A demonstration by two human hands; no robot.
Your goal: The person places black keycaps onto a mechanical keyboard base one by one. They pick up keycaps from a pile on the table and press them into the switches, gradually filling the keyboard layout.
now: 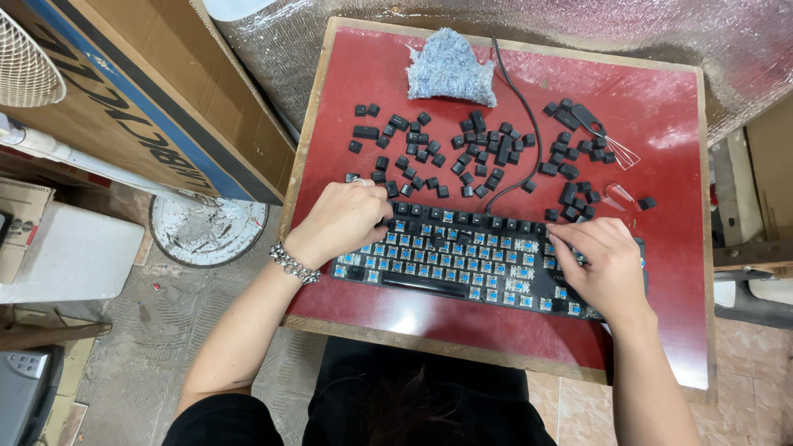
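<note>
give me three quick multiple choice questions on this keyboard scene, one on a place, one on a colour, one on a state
1. Where does the blue-grey cloth lie?
A. at the table's far edge
B. on the keyboard
C. on the floor

2. What colour are the keyboard's bare switches?
A. red
B. blue
C. green

3. How is the keyboard now?
A. fully capped
B. most keycaps off
C. upside down

Answers: 1 A, it sits beyond the loose black keycaps on the red table. 2 B, blue stems show between the left hand and right hand. 3 B, only the top row and a few others keep caps.
</note>
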